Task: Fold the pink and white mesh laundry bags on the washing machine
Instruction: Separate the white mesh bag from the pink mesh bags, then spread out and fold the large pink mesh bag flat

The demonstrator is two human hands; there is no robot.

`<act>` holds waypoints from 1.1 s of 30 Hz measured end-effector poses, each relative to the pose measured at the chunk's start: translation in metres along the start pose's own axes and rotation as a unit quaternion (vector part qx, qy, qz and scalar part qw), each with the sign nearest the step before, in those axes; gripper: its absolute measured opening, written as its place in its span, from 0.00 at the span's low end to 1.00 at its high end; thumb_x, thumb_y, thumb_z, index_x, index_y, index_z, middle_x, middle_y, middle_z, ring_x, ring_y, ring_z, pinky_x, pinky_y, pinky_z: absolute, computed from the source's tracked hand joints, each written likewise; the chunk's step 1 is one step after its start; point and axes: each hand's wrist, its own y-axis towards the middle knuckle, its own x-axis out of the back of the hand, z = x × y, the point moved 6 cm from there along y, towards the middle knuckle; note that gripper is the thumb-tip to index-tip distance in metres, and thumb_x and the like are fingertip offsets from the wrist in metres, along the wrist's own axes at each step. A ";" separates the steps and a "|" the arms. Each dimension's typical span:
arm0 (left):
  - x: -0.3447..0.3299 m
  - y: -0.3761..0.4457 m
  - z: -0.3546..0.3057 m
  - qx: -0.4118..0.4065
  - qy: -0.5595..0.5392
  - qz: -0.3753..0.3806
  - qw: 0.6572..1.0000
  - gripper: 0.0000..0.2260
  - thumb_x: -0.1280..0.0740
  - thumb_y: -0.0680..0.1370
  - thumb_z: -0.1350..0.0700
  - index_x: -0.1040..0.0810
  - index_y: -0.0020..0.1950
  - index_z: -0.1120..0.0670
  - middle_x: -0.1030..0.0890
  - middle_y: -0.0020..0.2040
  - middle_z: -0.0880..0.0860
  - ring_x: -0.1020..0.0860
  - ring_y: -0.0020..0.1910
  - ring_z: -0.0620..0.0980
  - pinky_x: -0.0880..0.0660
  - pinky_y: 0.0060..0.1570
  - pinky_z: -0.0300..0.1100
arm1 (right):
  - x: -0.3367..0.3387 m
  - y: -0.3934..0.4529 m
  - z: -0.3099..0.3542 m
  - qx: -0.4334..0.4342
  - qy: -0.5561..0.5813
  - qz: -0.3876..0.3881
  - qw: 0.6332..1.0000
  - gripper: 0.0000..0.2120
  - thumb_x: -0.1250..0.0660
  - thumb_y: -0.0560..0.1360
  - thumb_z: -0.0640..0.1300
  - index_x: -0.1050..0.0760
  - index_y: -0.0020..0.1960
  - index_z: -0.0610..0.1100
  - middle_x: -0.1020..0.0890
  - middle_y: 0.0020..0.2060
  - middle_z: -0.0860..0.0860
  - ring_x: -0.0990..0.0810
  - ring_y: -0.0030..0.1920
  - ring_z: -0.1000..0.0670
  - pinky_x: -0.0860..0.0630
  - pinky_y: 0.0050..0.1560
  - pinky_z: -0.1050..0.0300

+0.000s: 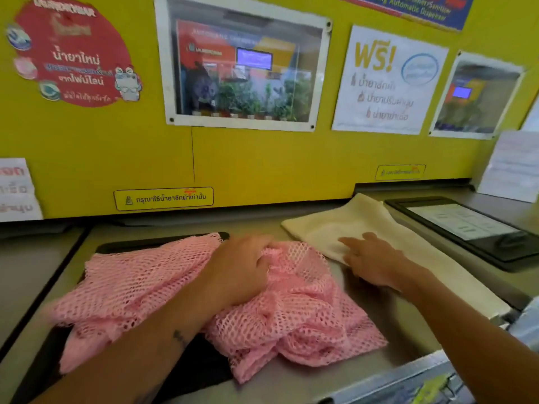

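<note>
A pink mesh laundry bag (137,287) lies crumpled across the top of the washing machine (388,325), partly over a black lid panel. My left hand (242,266) is closed on a bunched part of the pink mesh near its far middle. A white mesh bag (350,223) lies flat to the right, running from the back wall toward the front right. On the white bag's near edge rests my right hand (370,259), its fingers spread flat and holding nothing.
A yellow wall panel (262,164) with posters and stickers stands right behind the machine. A black control panel (466,225) lies at the right, beside the white bag. The grey top of another machine (29,263) adjoins on the left.
</note>
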 end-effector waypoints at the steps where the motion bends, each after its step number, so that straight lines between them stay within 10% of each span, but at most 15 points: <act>1: 0.008 0.001 0.001 0.003 -0.016 -0.033 0.999 0.11 0.37 0.78 0.55 0.21 0.58 0.46 0.18 0.57 0.47 0.22 0.54 0.48 0.27 0.58 0.45 | 0.008 -0.003 0.009 0.017 -0.002 -0.027 1.000 0.25 0.44 0.79 0.59 0.41 0.75 0.61 0.42 0.78 0.46 0.40 0.75 0.39 0.40 0.72 0.35; 3: 0.024 0.003 0.006 0.021 -0.062 -0.093 0.993 0.07 0.36 0.78 0.56 0.21 0.52 0.47 0.18 0.51 0.46 0.22 0.50 0.45 0.26 0.53 0.43 | 0.030 -0.021 0.037 0.098 0.101 -0.078 0.987 0.25 0.39 0.78 0.58 0.37 0.74 0.58 0.38 0.77 0.49 0.38 0.75 0.45 0.39 0.73 0.41; 6: 0.038 0.004 0.014 0.052 -0.132 -0.097 0.985 0.05 0.33 0.77 0.55 0.20 0.50 0.47 0.19 0.46 0.40 0.23 0.46 0.35 0.30 0.44 0.26 | 0.047 -0.071 0.092 0.214 0.386 0.073 0.894 0.31 0.33 0.73 0.63 0.39 0.73 0.66 0.32 0.71 0.65 0.32 0.70 0.59 0.34 0.71 0.52; 9: 0.048 0.001 0.017 0.044 -0.189 -0.075 0.978 0.03 0.31 0.77 0.52 0.18 0.50 0.48 0.19 0.44 0.42 0.22 0.44 0.37 0.30 0.41 0.25 | 0.011 -0.100 0.135 0.290 0.273 0.142 0.906 0.42 0.30 0.70 0.65 0.49 0.76 0.62 0.41 0.68 0.76 0.36 0.67 0.71 0.35 0.66 0.69; 12: 0.063 -0.002 0.026 0.043 -0.211 -0.109 0.971 0.03 0.32 0.78 0.56 0.18 0.49 0.50 0.20 0.41 0.46 0.24 0.38 0.39 0.30 0.38 0.28 | -0.011 -0.091 0.153 0.348 0.132 -0.040 0.927 0.30 0.33 0.72 0.57 0.33 0.71 0.50 0.27 0.68 0.50 0.29 0.66 0.48 0.33 0.67 0.51; 15: 0.065 -0.005 0.029 0.035 -0.180 -0.117 0.976 0.04 0.32 0.78 0.58 0.18 0.48 0.51 0.20 0.39 0.46 0.25 0.35 0.38 0.30 0.36 0.28 | 0.005 -0.077 0.148 0.344 0.147 -0.106 0.921 0.20 0.37 0.67 0.50 0.25 0.58 0.50 0.20 0.52 0.46 0.22 0.52 0.42 0.24 0.51 0.45; 24: 0.052 -0.004 0.016 -0.003 -0.121 -0.135 0.983 0.07 0.32 0.76 0.62 0.18 0.46 0.50 0.19 0.42 0.44 0.22 0.43 0.45 0.27 0.39 0.32 | 0.121 -0.048 0.033 0.141 0.105 -0.362 0.915 0.23 0.29 0.66 0.47 0.23 0.61 0.49 0.26 0.47 0.46 0.23 0.47 0.38 0.27 0.41 0.49; 30: 0.040 -0.005 0.015 -0.006 -0.086 -0.101 0.991 0.09 0.32 0.76 0.62 0.18 0.46 0.48 0.19 0.43 0.42 0.21 0.42 0.42 0.28 0.40 0.29 | 0.045 -0.010 -0.014 0.051 0.034 -0.073 0.995 0.19 0.46 0.65 0.60 0.29 0.48 0.50 0.23 0.49 0.45 0.23 0.49 0.41 0.23 0.54 0.41; 33: 0.034 -0.005 0.016 -0.006 -0.061 -0.080 0.995 0.09 0.32 0.76 0.62 0.17 0.48 0.48 0.18 0.44 0.41 0.20 0.43 0.41 0.22 0.43 0.41 | 0.035 -0.016 -0.020 0.028 0.066 -0.091 0.993 0.20 0.43 0.69 0.56 0.29 0.58 0.49 0.23 0.54 0.45 0.24 0.56 0.40 0.27 0.59 0.40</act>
